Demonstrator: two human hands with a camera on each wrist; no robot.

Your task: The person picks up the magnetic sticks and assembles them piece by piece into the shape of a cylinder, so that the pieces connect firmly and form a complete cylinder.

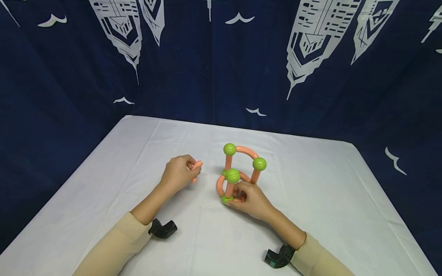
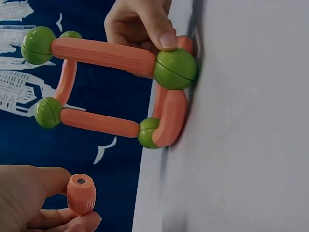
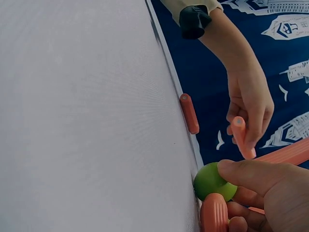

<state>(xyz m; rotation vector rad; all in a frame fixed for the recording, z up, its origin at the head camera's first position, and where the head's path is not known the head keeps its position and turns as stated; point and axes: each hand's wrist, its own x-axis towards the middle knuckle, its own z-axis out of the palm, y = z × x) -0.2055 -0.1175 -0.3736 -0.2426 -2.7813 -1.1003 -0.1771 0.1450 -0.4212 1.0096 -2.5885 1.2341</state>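
My left hand (image 1: pixel 178 173) pinches a short orange magnetic building stick (image 3: pixel 243 137) between thumb and fingers, to the left of the frame. A round grey tip shows in its end in the left wrist view. The frame, built of green balls and orange sticks, stands on the table; straight uprights and curved sticks join its balls. My right hand (image 1: pixel 253 201) grips its near bottom green ball (image 3: pixel 212 182), the thumb lying on the ball and the other fingers curled behind. One upright carries a top green ball (image 1: pixel 232 176) just above that hand. The right hand hides part of the base.
A loose orange stick (image 3: pixel 189 114) lies on the table near the left hand. White cloth covers the table (image 1: pixel 321 199), and a dark blue printed curtain (image 1: pixel 193 76) hangs behind it. Each wrist wears a black camera (image 1: pixel 164 229).
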